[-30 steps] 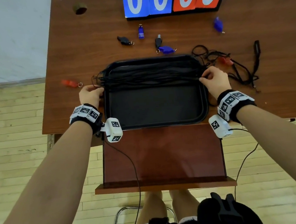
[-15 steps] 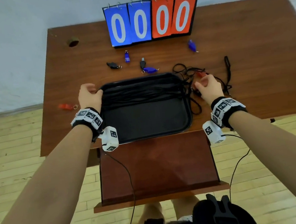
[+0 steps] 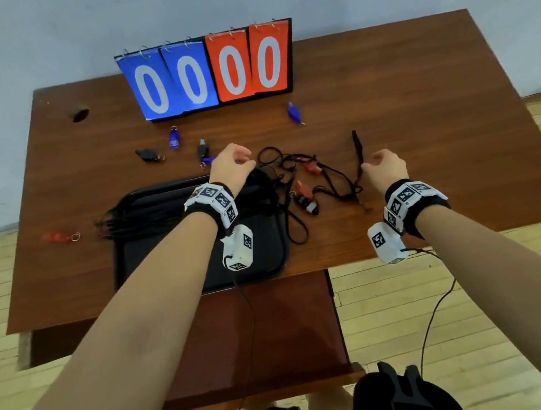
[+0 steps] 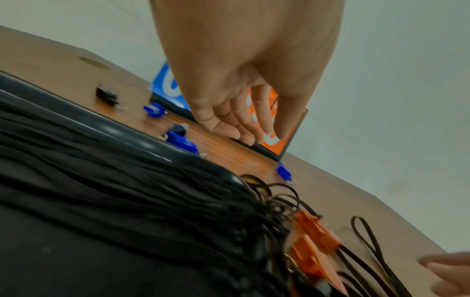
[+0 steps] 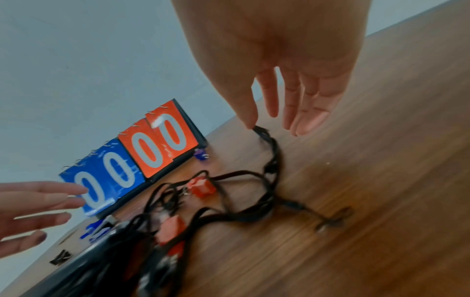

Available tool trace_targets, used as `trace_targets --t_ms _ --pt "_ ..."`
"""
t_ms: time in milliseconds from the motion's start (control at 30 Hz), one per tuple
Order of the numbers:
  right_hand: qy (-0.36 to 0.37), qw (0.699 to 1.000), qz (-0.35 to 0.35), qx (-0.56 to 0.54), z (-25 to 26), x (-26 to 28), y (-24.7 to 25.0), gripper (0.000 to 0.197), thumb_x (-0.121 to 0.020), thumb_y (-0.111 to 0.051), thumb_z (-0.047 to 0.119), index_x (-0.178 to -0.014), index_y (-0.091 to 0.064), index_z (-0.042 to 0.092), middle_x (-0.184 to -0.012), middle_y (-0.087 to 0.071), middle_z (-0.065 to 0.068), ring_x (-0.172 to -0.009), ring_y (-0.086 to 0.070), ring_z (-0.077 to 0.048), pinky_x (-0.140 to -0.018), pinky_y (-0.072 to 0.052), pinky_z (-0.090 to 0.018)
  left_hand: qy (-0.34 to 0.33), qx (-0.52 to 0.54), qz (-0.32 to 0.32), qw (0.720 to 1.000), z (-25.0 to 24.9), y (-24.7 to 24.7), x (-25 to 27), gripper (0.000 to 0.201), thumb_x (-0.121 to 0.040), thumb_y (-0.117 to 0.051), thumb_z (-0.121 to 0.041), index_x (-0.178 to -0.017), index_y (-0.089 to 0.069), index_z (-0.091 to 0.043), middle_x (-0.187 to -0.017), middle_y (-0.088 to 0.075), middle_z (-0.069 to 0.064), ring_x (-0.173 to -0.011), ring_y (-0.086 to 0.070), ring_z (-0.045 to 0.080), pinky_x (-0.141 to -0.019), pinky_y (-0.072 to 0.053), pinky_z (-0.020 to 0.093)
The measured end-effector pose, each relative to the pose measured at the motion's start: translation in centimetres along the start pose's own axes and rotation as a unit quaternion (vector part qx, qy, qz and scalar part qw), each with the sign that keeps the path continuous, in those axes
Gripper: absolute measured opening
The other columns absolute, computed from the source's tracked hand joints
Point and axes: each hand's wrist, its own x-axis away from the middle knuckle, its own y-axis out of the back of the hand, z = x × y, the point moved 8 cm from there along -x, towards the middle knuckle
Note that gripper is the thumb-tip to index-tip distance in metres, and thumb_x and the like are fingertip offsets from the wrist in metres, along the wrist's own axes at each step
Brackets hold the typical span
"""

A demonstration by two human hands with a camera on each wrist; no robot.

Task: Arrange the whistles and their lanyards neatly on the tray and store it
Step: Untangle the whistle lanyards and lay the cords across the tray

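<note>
A black tray (image 3: pixel 154 260) near the table's front edge holds a bundle of black lanyards (image 3: pixel 150 214) laid straight across its far half. My left hand (image 3: pixel 234 162) hovers over the tray's far right corner, fingers relaxed and holding nothing (image 4: pixel 244 132). Right of the tray lies a tangle of lanyards (image 3: pixel 330 182) with red whistles (image 3: pixel 312 167) clipped on. My right hand (image 3: pixel 376 162) hangs over that tangle's right side with straight fingers (image 5: pixel 274 124); its thumb tip is close to a strap end (image 5: pixel 262 132), and I cannot tell whether they touch.
Loose whistles lie beyond the tray: blue ones (image 3: pixel 173 138) (image 3: pixel 294 112), black ones (image 3: pixel 148 155), and a red one (image 3: pixel 60 236) left of the tray. A flip scoreboard (image 3: pixel 212 74) stands at the back edge. A pulled-out wooden shelf (image 3: pixel 259 333) sits below the front edge.
Both hands let go of the lanyard bundle's ends. My left hand crossed from the tray's left edge to its far right corner. My right hand moved right, over the tangle.
</note>
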Motion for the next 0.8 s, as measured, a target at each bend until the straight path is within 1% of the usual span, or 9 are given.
trace_targets --t_ms 133,267,333,433,500,600,667,733,800 --pt "0.011 0.998 0.049 0.042 -1.0 -3.0 -1.0 0.054 -0.09 -0.06 0.034 -0.134 -0.045 0.007 -0.134 -0.051 -0.015 -0.114 -0.055 -0.03 -0.082 -0.047 -0.035 -0.009 -0.024 0.046 0.999 -1.7 -5.6 -0.4 0.021 -0.086 -0.064 -0.017 -0.106 -0.062 -0.01 -0.099 -0.064 0.001 -0.093 -0.054 0.011 -0.08 -0.036 0.019" --pt "0.028 0.997 0.026 0.062 -1.4 -4.3 -1.7 0.038 -0.086 -0.065 0.034 -0.112 -0.052 0.009 -0.123 -0.051 -0.013 -0.109 -0.053 -0.032 -0.088 -0.05 -0.042 -0.014 -0.029 0.073 0.997 -3.2 -9.7 0.1 0.02 -0.086 -0.063 -0.017 -0.105 -0.063 -0.012 -0.095 -0.062 -0.003 -0.086 -0.055 0.011 -0.075 -0.038 0.02" --pt "0.044 0.996 0.028 0.073 -1.3 -4.7 -2.1 0.026 -0.088 -0.063 0.03 -0.103 -0.057 0.01 -0.116 -0.056 -0.012 -0.108 -0.054 -0.031 -0.089 -0.05 -0.042 -0.017 -0.026 0.084 0.996 -3.7 -11.3 0.3 0.018 -0.087 -0.063 -0.016 -0.104 -0.062 -0.012 -0.092 -0.062 -0.004 -0.086 -0.057 0.012 -0.073 -0.043 0.021" --pt "0.056 0.996 0.064 0.033 -1.0 -4.5 -2.2 0.017 -0.091 -0.058 0.02 -0.1 -0.063 0.007 -0.104 -0.064 -0.011 -0.096 -0.061 -0.028 -0.078 -0.051 -0.034 -0.02 -0.027 0.108 0.994 -4.3 -13.1 0.6 0.018 -0.087 -0.062 -0.015 -0.104 -0.062 -0.011 -0.095 -0.066 -0.003 -0.09 -0.06 0.013 -0.077 -0.048 0.023" --pt "0.079 0.994 0.07 -0.025 -0.2 -4.1 -1.0 0.017 -0.092 -0.057 0.019 -0.102 -0.062 0.007 -0.098 -0.064 -0.007 -0.086 -0.058 -0.021 -0.071 -0.046 -0.03 -0.007 -0.025 0.13 0.991 -4.9 -14.0 0.7 0.025 -0.087 -0.063 -0.016 -0.111 -0.059 -0.012 -0.105 -0.065 0.001 -0.096 -0.059 0.015 -0.079 -0.045 0.023" --pt "0.136 0.981 0.083 -0.107 2.2 -2.9 1.5 0.007 -0.093 -0.055 0.017 -0.096 -0.055 0.011 -0.078 -0.062 0.003 -0.063 -0.057 -0.01 -0.061 -0.042 -0.023 0.006 -0.021 0.202 0.979 -6.6 -16.1 1.1 0.055 -0.087 -0.065 -0.02 -0.136 -0.041 -0.015 -0.132 -0.053 0.004 -0.118 -0.051 0.017 -0.09 -0.039 0.023" --pt "0.165 0.962 0.109 -0.187 4.2 -2.1 3.1 0.008 -0.093 -0.052 0.01 -0.086 -0.048 0.012 -0.07 -0.066 0.0 -0.048 -0.057 -0.009 -0.052 -0.044 -0.022 0.007 0.012 0.241 0.97 -8.6 -17.2 1.7 0.069 -0.087 -0.065 -0.022 -0.145 -0.027 -0.016 -0.14 -0.046 0.003 -0.125 -0.046 0.016 -0.095 -0.04 0.024" --pt "0.19 0.941 0.12 -0.254 5.9 -1.4 4.9 0.018 -0.093 -0.05 0.005 -0.079 -0.043 0.014 -0.071 -0.067 -0.009 -0.044 -0.056 -0.011 -0.047 -0.044 -0.021 -0.002 0.05 0.253 0.966 -10.8 -17.7 2.3 0.065 -0.089 -0.062 -0.022 -0.144 -0.028 -0.013 -0.137 -0.05 0.006 -0.125 -0.047 0.017 -0.099 -0.039 0.028" --pt "0.204 0.927 0.116 -0.292 7.5 -0.5 6.9 0.02 -0.093 -0.049 0.005 -0.078 -0.042 0.014 -0.072 -0.066 -0.014 -0.047 -0.056 -0.015 -0.045 -0.042 -0.022 -0.043 0.028 0.23 0.972 -12.8 -17.3 2.3 0.048 -0.091 -0.059 -0.023 -0.135 -0.044 -0.011 -0.126 -0.058 0.008 -0.116 -0.053 0.02 -0.096 -0.041 0.031"
